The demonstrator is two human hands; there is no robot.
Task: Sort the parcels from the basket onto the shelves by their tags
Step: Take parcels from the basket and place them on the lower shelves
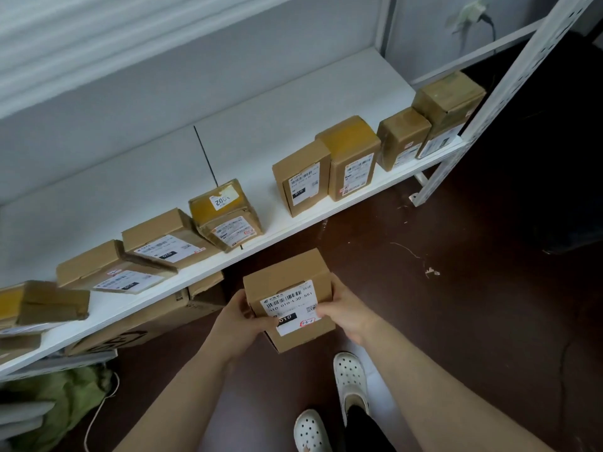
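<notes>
In front of the low white shelf (pixel 261 141), above the dark floor (pixel 473 305), a small brown parcel (pixel 287 278) is held in the air by both hands, clear of the shelf edge. The left hand (pixel 239 319) curls round its left side with the thumb laid on the label face. The right hand (pixel 342 309) grips the right side the same way, thumb on the label's edge. The shipping label (pixel 288 305) faces up: a barcode, then "010 010-L30 551", a black block reading "010", and a small red-edged sticker (pixel 307 322) whose handwriting I cannot read for sure. On the shelf a row of taped cardboard boxes stands and leans. A tilted box (pixel 225 220) carries a white sticker marked "002". The upright box (pixel 301 181) to its right and the leaning box (pixel 163 246) to its left each show a black "010" block. Under the shelf sits a large carton (pixel 156 321), with a green bag (pixel 65 396) near it. The person's white clogs (pixel 350 376) stand on the floor below the parcel.
</notes>
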